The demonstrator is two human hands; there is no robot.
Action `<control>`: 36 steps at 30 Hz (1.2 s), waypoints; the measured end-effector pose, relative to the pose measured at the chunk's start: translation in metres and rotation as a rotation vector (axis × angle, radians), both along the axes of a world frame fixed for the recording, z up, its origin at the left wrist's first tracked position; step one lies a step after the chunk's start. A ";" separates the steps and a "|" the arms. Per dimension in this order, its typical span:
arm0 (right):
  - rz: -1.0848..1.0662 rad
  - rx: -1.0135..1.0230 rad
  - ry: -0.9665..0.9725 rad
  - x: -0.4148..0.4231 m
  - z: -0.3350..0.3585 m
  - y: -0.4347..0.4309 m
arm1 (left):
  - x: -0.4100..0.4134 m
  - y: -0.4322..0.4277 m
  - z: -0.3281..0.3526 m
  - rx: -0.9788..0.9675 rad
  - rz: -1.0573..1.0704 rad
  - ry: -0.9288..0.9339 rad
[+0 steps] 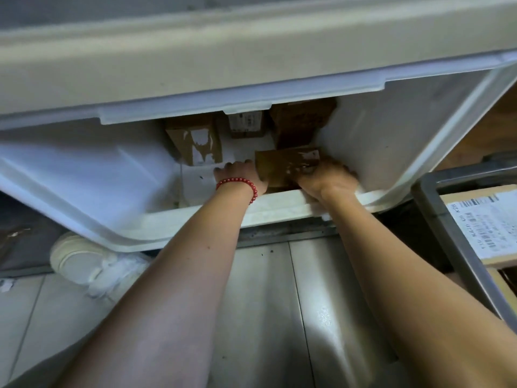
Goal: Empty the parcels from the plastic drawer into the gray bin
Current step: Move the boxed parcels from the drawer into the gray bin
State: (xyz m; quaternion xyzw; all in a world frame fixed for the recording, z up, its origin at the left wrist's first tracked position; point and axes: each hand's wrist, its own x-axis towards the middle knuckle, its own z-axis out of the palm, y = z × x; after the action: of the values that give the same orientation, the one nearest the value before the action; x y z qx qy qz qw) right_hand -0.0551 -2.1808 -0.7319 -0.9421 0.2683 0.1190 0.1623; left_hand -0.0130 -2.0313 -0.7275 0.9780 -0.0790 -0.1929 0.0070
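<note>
The white plastic drawer (279,208) is pulled out in front of me. Both my arms reach over its front rim. My left hand (240,175), with a red bead bracelet on the wrist, holds the left side of a brown cardboard parcel (279,163) near the drawer's front. My right hand (327,177) grips the same parcel's right side. Three more brown parcels lie deeper inside: one at the left (195,141), a small one with a white label (246,124) and a darker one at the right (302,119). The gray bin (442,219) stands at the right edge.
Inside the gray bin lies a cardboard box with a white shipping label (486,222). A white round object (75,259) sits on the tiled floor under the drawer's left corner. The cabinet's beige upper front (251,57) overhangs the drawer.
</note>
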 end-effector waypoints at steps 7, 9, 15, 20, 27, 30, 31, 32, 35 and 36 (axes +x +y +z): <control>0.029 0.099 0.024 0.005 0.002 -0.005 | 0.013 -0.008 -0.017 -0.442 0.151 0.188; 0.025 0.136 -0.020 0.001 0.008 -0.004 | 0.018 -0.001 -0.011 -0.541 0.232 0.156; -0.026 0.356 -0.155 -0.017 0.028 0.003 | 0.012 0.010 0.023 -0.651 0.327 0.115; -0.127 0.627 -0.335 -0.061 0.061 0.025 | -0.023 0.018 0.051 -0.701 0.398 0.088; -0.123 0.793 -0.491 -0.129 0.111 0.033 | -0.099 0.042 0.097 -0.685 0.335 0.040; -0.099 0.822 -0.562 -0.166 0.131 0.037 | -0.130 0.047 0.129 -0.741 0.287 0.033; -0.079 0.818 -0.581 -0.179 0.138 0.038 | -0.140 0.049 0.140 -0.745 0.258 0.023; -0.065 0.816 -0.606 -0.191 0.145 0.038 | -0.150 0.051 0.152 -0.749 0.230 0.019; -0.057 0.832 -0.684 -0.229 0.161 0.036 | -0.177 0.056 0.177 -0.771 0.140 0.014; -0.059 0.851 -0.691 -0.240 0.164 0.036 | -0.185 0.058 0.183 -0.790 0.118 0.003</control>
State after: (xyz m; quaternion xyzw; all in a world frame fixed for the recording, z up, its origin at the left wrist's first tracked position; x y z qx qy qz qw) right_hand -0.2954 -2.1453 -0.5681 -0.7696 0.1538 -0.1037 0.6110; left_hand -0.1979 -1.9731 -0.5449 0.9026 -0.0906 -0.1485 0.3936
